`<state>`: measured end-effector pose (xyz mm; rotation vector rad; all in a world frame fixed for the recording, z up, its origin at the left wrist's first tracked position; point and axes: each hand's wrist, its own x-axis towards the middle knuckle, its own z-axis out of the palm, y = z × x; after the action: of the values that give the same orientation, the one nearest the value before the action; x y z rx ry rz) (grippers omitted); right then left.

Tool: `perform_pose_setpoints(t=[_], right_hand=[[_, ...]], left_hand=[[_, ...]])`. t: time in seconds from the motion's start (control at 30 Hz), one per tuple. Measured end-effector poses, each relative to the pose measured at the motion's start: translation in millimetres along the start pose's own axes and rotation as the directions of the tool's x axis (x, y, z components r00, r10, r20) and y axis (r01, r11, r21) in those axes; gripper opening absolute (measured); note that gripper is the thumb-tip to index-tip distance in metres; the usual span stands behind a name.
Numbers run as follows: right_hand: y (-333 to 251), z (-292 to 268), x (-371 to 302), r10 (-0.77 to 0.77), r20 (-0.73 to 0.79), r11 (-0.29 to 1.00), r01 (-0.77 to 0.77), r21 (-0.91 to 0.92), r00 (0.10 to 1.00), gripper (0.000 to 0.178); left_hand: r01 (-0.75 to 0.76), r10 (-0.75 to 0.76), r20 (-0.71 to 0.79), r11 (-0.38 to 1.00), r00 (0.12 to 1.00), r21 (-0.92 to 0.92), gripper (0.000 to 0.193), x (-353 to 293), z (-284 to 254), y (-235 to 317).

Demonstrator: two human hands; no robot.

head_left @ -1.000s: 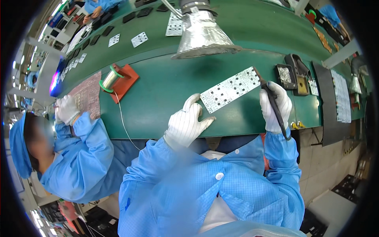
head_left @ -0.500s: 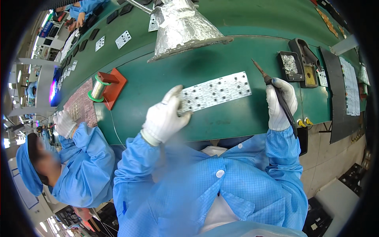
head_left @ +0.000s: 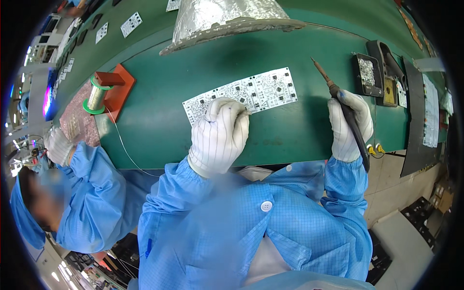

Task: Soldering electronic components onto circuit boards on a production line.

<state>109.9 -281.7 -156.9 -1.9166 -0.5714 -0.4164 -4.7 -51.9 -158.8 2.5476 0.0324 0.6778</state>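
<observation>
A long white circuit board (head_left: 275, 89) with small black parts lies slantwise on the green bench. My left hand (head_left: 220, 137), in a white striped glove, is closed over the middle of the board's near edge. Its fingertips are pressed together there; whatever is between them is too small or hidden to name. To the right of the board, my gloved right hand (head_left: 350, 125) grips a black soldering iron (head_left: 355, 128), its thin tip pointing up and away, clear of the board.
A foil-covered hood (head_left: 227, 21) hangs beyond the board. At left, a solder wire reel (head_left: 96, 96) sits on a red stand (head_left: 121, 89). A black tray of metal shavings (head_left: 366, 75) and an iron holder (head_left: 386, 60) are at right. A co-worker (head_left: 92, 203) sits at left.
My left hand has left the board's left end and closed at the middle of its near edge. The board now sits further left. My right hand still holds the iron.
</observation>
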Motion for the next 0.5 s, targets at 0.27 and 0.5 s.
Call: perform_pose_setpoints(t=[0.27,0.5], right_hand=[[-1.9,-1.8,-3.6,0.095,-0.001,0.993,-0.095,0.065,0.995,0.021],[-6.8,-2.3,-3.2,0.115,-0.002,0.992,-0.115,0.06,0.993,0.026]], left_hand=[[-0.051,0.046,0.071,0.997,0.996,0.062,0.016,1.1,4.8,-3.9],[-0.1,0.098,0.061,0.994,0.993,0.036,0.019,1.5,5.5,-8.4]])
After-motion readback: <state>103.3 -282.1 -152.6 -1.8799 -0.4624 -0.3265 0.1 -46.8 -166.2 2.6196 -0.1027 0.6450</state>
